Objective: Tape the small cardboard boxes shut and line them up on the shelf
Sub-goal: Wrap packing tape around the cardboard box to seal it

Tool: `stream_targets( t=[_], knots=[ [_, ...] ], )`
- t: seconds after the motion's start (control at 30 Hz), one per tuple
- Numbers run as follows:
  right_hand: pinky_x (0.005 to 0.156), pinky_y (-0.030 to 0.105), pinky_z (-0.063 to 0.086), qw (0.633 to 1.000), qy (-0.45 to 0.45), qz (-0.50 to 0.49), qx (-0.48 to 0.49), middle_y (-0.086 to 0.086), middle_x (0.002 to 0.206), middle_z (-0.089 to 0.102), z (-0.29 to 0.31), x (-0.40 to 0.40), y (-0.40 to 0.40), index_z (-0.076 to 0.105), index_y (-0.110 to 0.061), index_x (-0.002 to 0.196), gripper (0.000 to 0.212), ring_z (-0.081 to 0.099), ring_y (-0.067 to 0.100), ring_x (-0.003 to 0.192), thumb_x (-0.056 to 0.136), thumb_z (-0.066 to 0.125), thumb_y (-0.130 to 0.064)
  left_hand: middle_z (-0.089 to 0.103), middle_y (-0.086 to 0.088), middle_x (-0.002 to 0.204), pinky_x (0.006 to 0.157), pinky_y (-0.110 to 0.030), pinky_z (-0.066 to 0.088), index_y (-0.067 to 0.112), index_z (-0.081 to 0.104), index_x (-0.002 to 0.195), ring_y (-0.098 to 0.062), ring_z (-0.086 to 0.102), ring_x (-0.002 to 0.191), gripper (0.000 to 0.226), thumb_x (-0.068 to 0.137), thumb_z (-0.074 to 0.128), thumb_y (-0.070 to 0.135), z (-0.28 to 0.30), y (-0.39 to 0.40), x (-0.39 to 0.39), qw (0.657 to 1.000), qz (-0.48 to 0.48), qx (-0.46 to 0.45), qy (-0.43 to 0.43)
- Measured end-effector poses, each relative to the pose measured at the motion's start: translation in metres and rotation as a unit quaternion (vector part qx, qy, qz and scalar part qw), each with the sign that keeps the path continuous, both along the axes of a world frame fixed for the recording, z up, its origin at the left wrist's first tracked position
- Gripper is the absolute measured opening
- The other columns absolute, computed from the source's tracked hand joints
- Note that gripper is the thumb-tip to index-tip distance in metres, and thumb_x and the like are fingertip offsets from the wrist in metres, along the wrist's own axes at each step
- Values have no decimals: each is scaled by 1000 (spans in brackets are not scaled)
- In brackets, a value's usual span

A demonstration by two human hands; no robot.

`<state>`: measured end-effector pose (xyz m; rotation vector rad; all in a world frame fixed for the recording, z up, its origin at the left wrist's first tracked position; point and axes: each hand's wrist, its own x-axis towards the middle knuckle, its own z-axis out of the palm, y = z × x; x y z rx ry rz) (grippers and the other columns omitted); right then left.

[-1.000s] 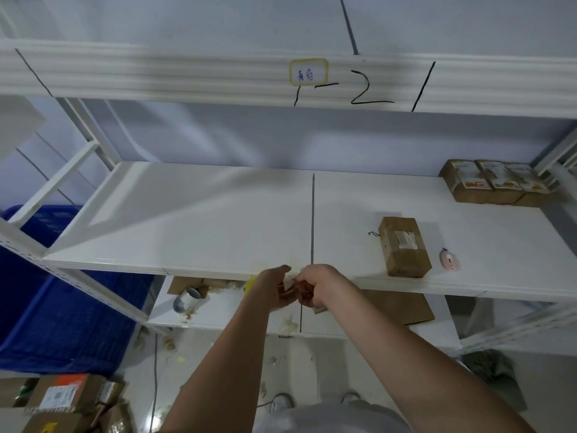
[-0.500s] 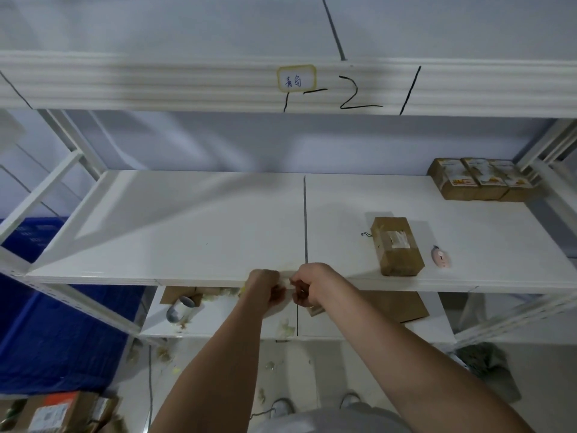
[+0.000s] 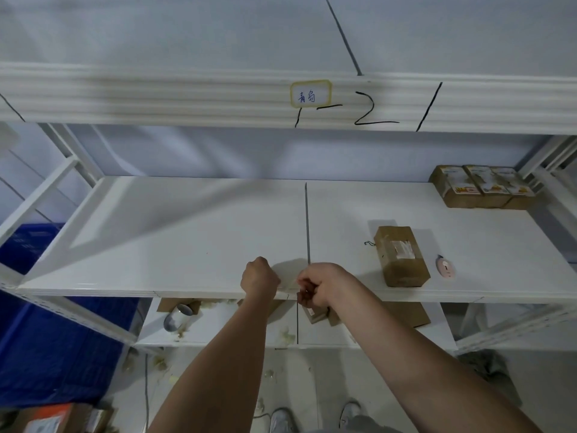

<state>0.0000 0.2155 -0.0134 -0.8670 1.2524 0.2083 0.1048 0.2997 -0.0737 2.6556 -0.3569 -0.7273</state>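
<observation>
My left hand [image 3: 259, 278] and my right hand [image 3: 323, 287] are both fisted at the front edge of the white shelf [image 3: 193, 239], a short gap apart. A thin clear tape strip [image 3: 288, 285] seems to stretch between them. My left hand pinches its end. My right hand grips a small reddish-brown tape roll [image 3: 304, 297], mostly hidden by the fingers. A small brown cardboard box [image 3: 401, 256] with a white label lies on the shelf to the right of my hands. Three labelled boxes [image 3: 480, 186] sit side by side at the back right corner.
A small pink cutter [image 3: 446, 267] lies right of the single box. On the lower shelf are a silver tape roll [image 3: 178, 317] and flat cardboard [image 3: 409, 314]. A blue crate [image 3: 46, 332] stands at the left, boxes [image 3: 53, 421] lie on the floor, and a shelf beam [image 3: 187, 98] runs overhead.
My hands were touching at the shelf edge and have drawn apart, the left one moving left and up onto the shelf. The boxes have not moved.
</observation>
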Motion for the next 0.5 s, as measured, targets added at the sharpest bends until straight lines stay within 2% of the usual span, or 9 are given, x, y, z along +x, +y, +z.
stream_targets(
  t=[0.1,0.17,0.33,0.5],
  knots=[
    [57,31,43,1000,-7,-10,3,9,60,38,5,3,-2,50,-1,72,26,35,18,55,95,43,9,59,-9,111,73,-32,44,9,58,107,-29,61,105,23,87,71,12,-3,-2,-3,1000,1,7,-15],
    [57,32,43,1000,-8,-20,11,9,61,39,7,5,-4,51,-2,73,26,35,18,55,95,43,9,59,-10,113,76,-33,45,8,59,111,-31,61,108,26,87,70,11,-6,-2,-3,1000,9,4,-13],
    [58,32,41,999,-14,-40,31,9,64,43,15,9,-14,51,-2,74,25,37,18,55,96,45,9,60,-11,112,76,-34,47,7,59,108,-30,61,104,23,88,69,9,-9,-5,-1,999,40,-18,0],
    [60,32,41,997,-20,-55,51,10,65,43,21,12,-14,51,-2,74,27,37,18,57,97,44,9,61,-11,108,73,-34,46,9,55,97,-30,61,100,17,87,69,9,-12,-4,0,997,64,-34,10]
  ],
)
